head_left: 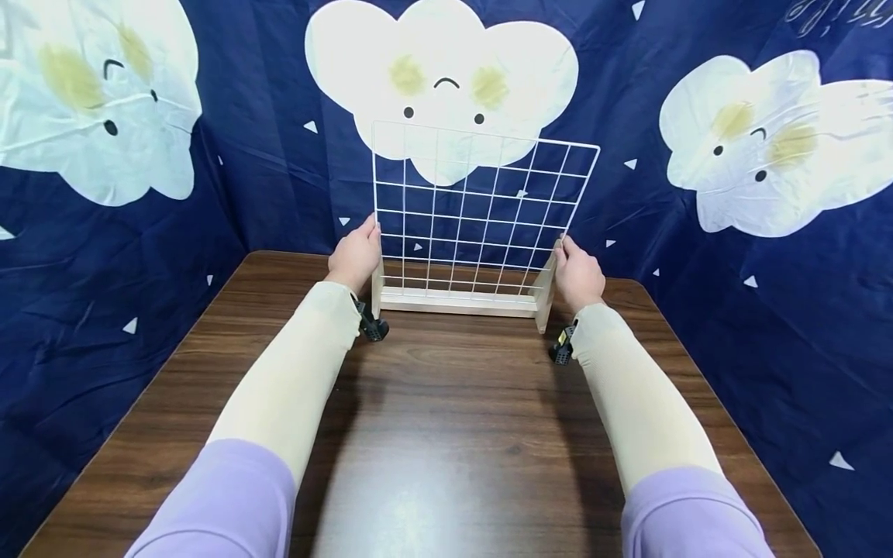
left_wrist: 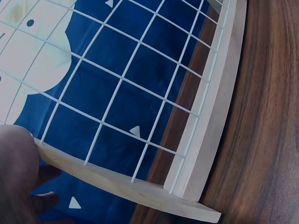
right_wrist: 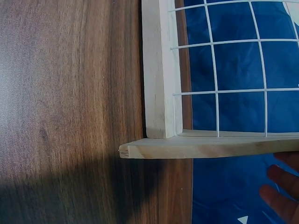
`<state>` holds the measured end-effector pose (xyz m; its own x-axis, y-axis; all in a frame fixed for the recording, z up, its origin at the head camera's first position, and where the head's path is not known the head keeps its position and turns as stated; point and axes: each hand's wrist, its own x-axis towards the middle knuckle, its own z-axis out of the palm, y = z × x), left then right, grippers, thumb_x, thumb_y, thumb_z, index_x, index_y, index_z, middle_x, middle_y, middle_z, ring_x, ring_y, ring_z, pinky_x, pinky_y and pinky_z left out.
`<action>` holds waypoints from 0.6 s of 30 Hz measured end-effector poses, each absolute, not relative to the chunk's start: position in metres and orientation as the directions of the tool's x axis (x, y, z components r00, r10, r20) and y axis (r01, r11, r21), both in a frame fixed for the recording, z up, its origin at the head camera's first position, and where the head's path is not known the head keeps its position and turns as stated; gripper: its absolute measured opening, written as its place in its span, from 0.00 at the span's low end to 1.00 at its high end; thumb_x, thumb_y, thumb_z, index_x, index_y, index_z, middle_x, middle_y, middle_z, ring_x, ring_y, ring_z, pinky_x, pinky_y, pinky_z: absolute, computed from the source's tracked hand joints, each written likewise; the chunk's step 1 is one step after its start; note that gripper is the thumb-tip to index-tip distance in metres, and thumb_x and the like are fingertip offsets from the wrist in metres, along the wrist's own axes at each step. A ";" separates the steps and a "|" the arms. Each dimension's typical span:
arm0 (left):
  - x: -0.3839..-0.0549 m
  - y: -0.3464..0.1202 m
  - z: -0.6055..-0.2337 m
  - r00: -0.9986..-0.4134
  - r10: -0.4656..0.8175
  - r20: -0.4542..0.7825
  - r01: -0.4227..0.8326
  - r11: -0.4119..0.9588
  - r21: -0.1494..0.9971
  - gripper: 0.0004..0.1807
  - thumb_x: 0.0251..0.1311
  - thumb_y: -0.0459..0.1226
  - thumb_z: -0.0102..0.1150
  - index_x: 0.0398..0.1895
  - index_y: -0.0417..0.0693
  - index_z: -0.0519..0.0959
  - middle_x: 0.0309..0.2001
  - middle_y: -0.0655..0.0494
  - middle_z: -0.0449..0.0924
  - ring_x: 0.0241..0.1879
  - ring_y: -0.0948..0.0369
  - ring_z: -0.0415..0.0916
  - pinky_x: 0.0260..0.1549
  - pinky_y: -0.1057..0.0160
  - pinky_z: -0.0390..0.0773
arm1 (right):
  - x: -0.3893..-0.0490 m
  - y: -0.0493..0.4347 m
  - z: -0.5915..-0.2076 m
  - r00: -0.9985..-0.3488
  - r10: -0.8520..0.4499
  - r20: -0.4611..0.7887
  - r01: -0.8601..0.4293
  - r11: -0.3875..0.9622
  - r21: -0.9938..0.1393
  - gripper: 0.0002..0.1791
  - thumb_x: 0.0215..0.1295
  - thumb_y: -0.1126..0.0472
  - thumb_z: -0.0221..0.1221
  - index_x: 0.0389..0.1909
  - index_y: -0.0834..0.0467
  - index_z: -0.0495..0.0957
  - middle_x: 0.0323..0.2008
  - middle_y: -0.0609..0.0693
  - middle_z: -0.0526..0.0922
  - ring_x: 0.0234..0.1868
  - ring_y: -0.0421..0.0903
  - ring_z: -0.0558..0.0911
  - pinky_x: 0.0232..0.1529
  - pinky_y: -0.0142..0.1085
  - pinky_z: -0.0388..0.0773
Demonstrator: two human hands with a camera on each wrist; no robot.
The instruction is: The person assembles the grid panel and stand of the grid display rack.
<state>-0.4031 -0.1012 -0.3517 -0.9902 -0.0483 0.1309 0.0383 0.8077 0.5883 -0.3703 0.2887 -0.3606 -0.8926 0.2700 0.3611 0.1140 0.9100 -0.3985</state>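
Observation:
A white wire grid panel [head_left: 461,218] stands upright in a pale wooden stand at the back of the table. The stand has a crossbar [head_left: 460,304] along the bottom, plus a left side board [head_left: 377,291] and a right side board [head_left: 544,298]. My left hand [head_left: 354,252] holds the upper end of the left board, thumb at its edge, other fingers spread on the outer side in the left wrist view. Opposite it, my right hand [head_left: 579,273] grips the top of the right board. In the right wrist view, fingertips [right_wrist: 275,193] show beside that board's outer face.
The dark wood-grain table [head_left: 446,387] reaches back to a navy cloth backdrop [head_left: 279,155] printed with white clouds [head_left: 446,46] and small triangles. Cloth also hangs along both sides. A small black camera [head_left: 373,324] sits at the left wrist, another camera [head_left: 562,347] at the right.

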 end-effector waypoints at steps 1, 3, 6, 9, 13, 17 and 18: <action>-0.402 -0.101 -0.352 -0.991 -0.049 0.128 0.037 0.807 0.590 0.25 0.69 0.54 0.25 0.69 0.78 0.45 0.66 0.55 0.60 0.61 0.47 0.61 0.48 0.38 0.62 | -0.369 0.289 -0.360 -0.893 0.271 0.360 0.116 0.910 -0.398 0.21 0.70 0.45 0.42 0.63 0.37 0.63 0.53 0.57 0.76 0.47 0.61 0.76 0.34 0.57 0.71; -0.401 -0.100 -0.353 -0.991 -0.047 0.124 0.036 0.806 0.590 0.25 0.69 0.54 0.25 0.69 0.78 0.45 0.66 0.56 0.60 0.61 0.47 0.61 0.48 0.38 0.62 | -0.367 0.288 -0.360 -0.895 0.272 0.353 0.120 0.909 -0.398 0.21 0.70 0.45 0.42 0.63 0.38 0.63 0.53 0.57 0.75 0.48 0.61 0.76 0.35 0.57 0.71; -0.399 -0.100 -0.353 -0.991 -0.051 0.128 0.034 0.808 0.588 0.25 0.69 0.54 0.25 0.69 0.78 0.45 0.66 0.56 0.61 0.60 0.47 0.62 0.48 0.39 0.62 | -0.363 0.287 -0.358 -0.901 0.268 0.343 0.119 0.909 -0.399 0.22 0.70 0.46 0.41 0.64 0.38 0.62 0.54 0.58 0.75 0.48 0.62 0.75 0.35 0.58 0.70; -0.396 -0.098 -0.353 -0.987 -0.045 0.155 0.056 0.808 0.586 0.25 0.70 0.52 0.26 0.70 0.74 0.46 0.65 0.53 0.62 0.59 0.46 0.63 0.48 0.40 0.63 | -0.360 0.287 -0.356 -0.903 0.265 0.338 0.119 0.911 -0.396 0.22 0.70 0.46 0.41 0.64 0.38 0.62 0.53 0.59 0.75 0.47 0.63 0.75 0.34 0.57 0.70; -0.390 -0.094 -0.352 -0.980 -0.029 0.195 0.098 0.785 0.611 0.27 0.71 0.48 0.29 0.72 0.62 0.47 0.65 0.49 0.62 0.59 0.44 0.63 0.52 0.43 0.63 | -0.357 0.291 -0.356 -0.912 0.252 0.323 0.114 0.913 -0.392 0.22 0.70 0.46 0.41 0.65 0.38 0.61 0.53 0.60 0.75 0.47 0.63 0.76 0.33 0.57 0.70; -0.385 -0.089 -0.356 -0.978 -0.042 0.207 0.105 0.752 0.650 0.32 0.69 0.52 0.31 0.72 0.56 0.41 0.65 0.42 0.60 0.62 0.44 0.58 0.56 0.45 0.60 | -0.354 0.295 -0.353 -0.916 0.232 0.328 0.091 0.915 -0.394 0.28 0.68 0.39 0.36 0.67 0.40 0.56 0.54 0.62 0.73 0.47 0.65 0.75 0.34 0.59 0.69; -0.385 -0.088 -0.357 -0.978 -0.050 0.205 0.101 0.744 0.661 0.34 0.68 0.53 0.31 0.72 0.55 0.39 0.65 0.40 0.59 0.63 0.44 0.56 0.57 0.45 0.58 | -0.352 0.295 -0.351 -0.915 0.229 0.334 0.084 0.914 -0.397 0.30 0.67 0.37 0.36 0.68 0.41 0.54 0.54 0.62 0.73 0.48 0.65 0.74 0.35 0.59 0.69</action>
<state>-0.3851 -0.0877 -0.3568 -0.9776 -0.0497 0.2047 0.1006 0.7435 0.6611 -0.3522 0.2948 -0.3509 -0.9145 0.2288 0.3336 0.0841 0.9141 -0.3966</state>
